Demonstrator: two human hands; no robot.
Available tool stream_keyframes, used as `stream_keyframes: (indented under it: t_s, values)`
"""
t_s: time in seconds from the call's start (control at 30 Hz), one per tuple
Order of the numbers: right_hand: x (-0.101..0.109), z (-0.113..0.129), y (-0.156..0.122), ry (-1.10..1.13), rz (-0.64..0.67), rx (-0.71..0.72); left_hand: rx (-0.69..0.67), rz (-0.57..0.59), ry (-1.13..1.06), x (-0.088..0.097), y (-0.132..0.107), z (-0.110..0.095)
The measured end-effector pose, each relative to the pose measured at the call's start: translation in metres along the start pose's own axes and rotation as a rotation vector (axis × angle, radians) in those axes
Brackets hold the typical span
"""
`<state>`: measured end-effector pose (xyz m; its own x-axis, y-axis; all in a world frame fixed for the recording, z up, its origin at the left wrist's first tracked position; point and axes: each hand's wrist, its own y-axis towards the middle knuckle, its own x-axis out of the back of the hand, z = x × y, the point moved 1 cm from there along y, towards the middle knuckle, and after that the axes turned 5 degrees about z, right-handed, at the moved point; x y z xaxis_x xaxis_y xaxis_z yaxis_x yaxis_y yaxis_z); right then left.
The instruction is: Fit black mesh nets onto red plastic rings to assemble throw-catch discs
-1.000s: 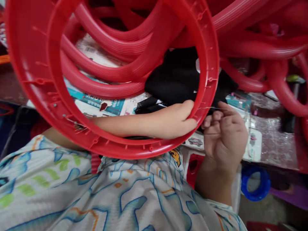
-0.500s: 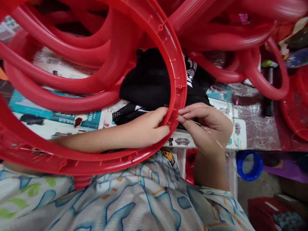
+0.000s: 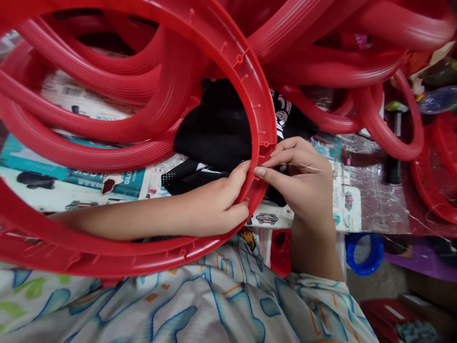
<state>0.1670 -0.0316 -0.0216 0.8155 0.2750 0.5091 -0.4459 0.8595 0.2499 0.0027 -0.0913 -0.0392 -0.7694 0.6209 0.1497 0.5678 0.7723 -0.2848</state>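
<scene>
One red ring [image 3: 264, 124], fingers [image 3: 238, 209] gripping, thread [image 3: 303, 166] pinched

Single head cam, angled fwd & down, v. close to red ring [image 3: 264, 119] above cluttered table [image 3: 374, 205].

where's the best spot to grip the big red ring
Probably the flat rim of the red ring, taken from inside the opening, as the left hand does. The band is narrow enough to wrap, and this leaves its pegged face free for the right hand pinching the thin thread.
</scene>
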Motion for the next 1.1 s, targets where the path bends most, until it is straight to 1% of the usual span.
stream_keyframes:
  t_s: [0.07,0.17,0.2,0.27,0.4,0.47,0.57,0.7,0.83,1.0,1.1]
  values:
    - [-0.003,-0.003,-0.001,0.027,-0.012,0.018,0.015,-0.001,-0.161,0.001,0.002,-0.001]
    - [-0.006,-0.005,-0.003,0.016,-0.026,0.057,0.043,-0.055,-0.530,0.003,0.008,-0.007]
    - [-0.007,-0.004,-0.003,0.001,-0.024,0.067,0.072,-0.085,-0.599,0.004,0.010,-0.009]
    - [-0.006,-0.002,-0.003,-0.015,-0.010,0.064,0.108,-0.117,-0.644,0.007,0.014,-0.010]
    - [-0.002,0.000,-0.002,0.009,0.035,0.037,0.022,-0.094,-0.569,0.008,0.017,-0.008]
    - [0.000,0.001,-0.002,0.040,0.019,0.050,-0.003,-0.093,-0.517,0.006,0.016,-0.005]
    - [0.000,0.001,-0.003,0.057,-0.038,0.079,-0.037,-0.109,-0.474,0.003,0.013,-0.005]
    - [-0.002,0.001,-0.005,0.027,-0.049,0.089,-0.054,-0.122,-0.401,0.001,0.011,-0.003]
    - [-0.004,0.005,-0.007,-0.058,-0.089,0.170,-0.043,-0.106,-0.312,0.001,0.009,-0.002]
    - [-0.006,0.007,-0.012,-0.144,-0.198,0.246,-0.022,-0.119,-0.267,0.003,0.008,-0.006]
    - [-0.005,0.003,-0.013,-0.175,-0.203,0.364,-0.033,-0.140,-0.210,0.004,0.006,-0.008]
